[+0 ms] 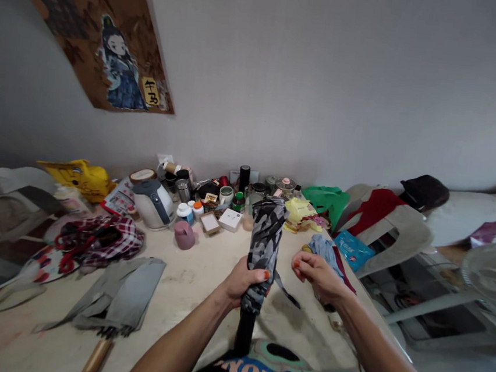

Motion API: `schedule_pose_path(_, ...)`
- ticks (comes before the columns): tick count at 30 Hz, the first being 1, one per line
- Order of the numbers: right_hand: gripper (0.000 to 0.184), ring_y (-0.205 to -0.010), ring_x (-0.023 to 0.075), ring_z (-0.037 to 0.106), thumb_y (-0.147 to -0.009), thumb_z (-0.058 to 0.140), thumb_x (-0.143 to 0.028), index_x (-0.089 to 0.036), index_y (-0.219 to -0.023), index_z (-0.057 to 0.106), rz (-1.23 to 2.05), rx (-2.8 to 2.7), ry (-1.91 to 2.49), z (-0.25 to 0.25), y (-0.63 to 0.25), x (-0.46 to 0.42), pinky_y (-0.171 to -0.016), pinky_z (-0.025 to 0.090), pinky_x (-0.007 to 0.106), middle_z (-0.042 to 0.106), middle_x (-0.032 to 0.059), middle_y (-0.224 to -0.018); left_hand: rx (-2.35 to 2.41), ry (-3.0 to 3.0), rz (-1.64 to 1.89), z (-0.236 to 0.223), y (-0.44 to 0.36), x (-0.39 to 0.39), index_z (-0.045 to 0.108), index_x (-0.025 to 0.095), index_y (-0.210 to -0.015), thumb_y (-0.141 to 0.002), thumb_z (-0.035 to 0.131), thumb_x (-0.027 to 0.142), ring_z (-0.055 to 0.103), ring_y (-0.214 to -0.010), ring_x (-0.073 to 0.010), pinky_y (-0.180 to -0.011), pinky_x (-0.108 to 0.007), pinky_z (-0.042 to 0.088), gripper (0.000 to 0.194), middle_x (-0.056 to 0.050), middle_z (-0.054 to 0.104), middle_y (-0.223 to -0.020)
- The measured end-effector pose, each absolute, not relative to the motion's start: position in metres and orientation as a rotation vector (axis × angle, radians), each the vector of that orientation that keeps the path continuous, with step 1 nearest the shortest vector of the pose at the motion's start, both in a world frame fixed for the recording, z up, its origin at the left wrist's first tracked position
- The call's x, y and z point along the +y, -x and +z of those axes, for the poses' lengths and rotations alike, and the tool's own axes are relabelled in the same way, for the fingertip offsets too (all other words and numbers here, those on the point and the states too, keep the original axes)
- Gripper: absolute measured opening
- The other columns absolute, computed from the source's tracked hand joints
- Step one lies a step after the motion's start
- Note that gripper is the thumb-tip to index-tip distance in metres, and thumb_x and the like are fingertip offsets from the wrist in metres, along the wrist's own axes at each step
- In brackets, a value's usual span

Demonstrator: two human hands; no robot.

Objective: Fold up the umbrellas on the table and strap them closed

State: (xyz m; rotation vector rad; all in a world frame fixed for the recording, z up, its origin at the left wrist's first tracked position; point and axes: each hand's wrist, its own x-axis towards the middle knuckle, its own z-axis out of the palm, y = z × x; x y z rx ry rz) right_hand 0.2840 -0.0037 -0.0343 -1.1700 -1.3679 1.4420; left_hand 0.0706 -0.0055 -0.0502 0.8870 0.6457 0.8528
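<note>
A folded umbrella [266,234] in grey and black camouflage cloth stands upright before me, its black handle [244,332] pointing down toward my body. My left hand [245,282] is wrapped around the lower part of its cloth. From its right side a dark strap [286,292] hangs loose. My right hand [312,271] is off to the right, apart from the umbrella, with fingers curled together and nothing visible in them. On the table at left lies a grey umbrella [126,291], loosely folded, with a wooden handle [97,358].
Along the back of the table [204,275] stand a kettle [152,203], a pink cup [184,235], small boxes and several bottles. Plaid cloth [115,240] lies at left. Bluish cloth [324,252] lies beyond my right hand. A chair [401,236] stands at right.
</note>
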Motion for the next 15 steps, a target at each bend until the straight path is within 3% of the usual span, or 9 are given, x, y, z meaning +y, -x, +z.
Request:
schedule_pose_path(2,0.024,-0.070,0.0138,0.057,-0.072,0.070,-0.038,-0.016,-0.078,0.064,1.484,-1.380,1.129,-0.031,-0.281,-0.009,-0.062,0.044,0.025,0.065,0.0035,-0.078,0.660,-0.888,0.859,-0.049,-0.071,-0.008,0.058,0.012,-0.072,-0.051,0.080,0.042,0.051,-0.043,-0.0081,-0.041,-0.020,0.039,0.043,-0.001,0.056,-0.058)
schedule_pose_path(5,0.039,-0.089,0.0186,0.060,-0.069,0.075,-0.037,-0.018,-0.101,0.063,1.630,-1.430,1.048,-0.030,-0.267,-0.017,-0.075,0.046,0.030,0.068,0.0061,-0.095,0.670,-0.887,0.866,-0.045,-0.071,-0.010,0.060,0.012,-0.074,-0.049,0.081,0.042,0.050,-0.043,-0.0082,-0.042,-0.020,0.040,0.045,-0.001,0.057,-0.056)
schedule_pose_path(10,0.029,-0.058,0.0119,0.052,-0.071,0.073,-0.043,-0.016,-0.069,0.062,1.609,-1.429,1.063,-0.034,-0.253,-0.018,-0.061,0.041,0.026,0.060,-0.0011,-0.060,0.669,-0.898,0.859,-0.042,-0.071,-0.014,0.061,0.011,-0.070,-0.046,0.083,0.042,0.050,-0.043,-0.0076,-0.042,-0.020,0.039,0.046,-0.001,0.056,-0.053)
schedule_pose_path(15,0.035,-0.049,0.0102,0.048,-0.070,0.073,-0.047,-0.017,-0.066,0.056,1.556,-1.313,1.076,-0.034,-0.254,-0.012,-0.051,0.035,0.024,0.054,-0.0030,-0.052,0.670,-0.911,0.864,-0.043,-0.068,-0.017,0.062,0.011,-0.074,-0.043,0.088,0.041,0.050,-0.045,-0.0072,-0.044,-0.020,0.041,0.050,0.000,0.057,-0.056)
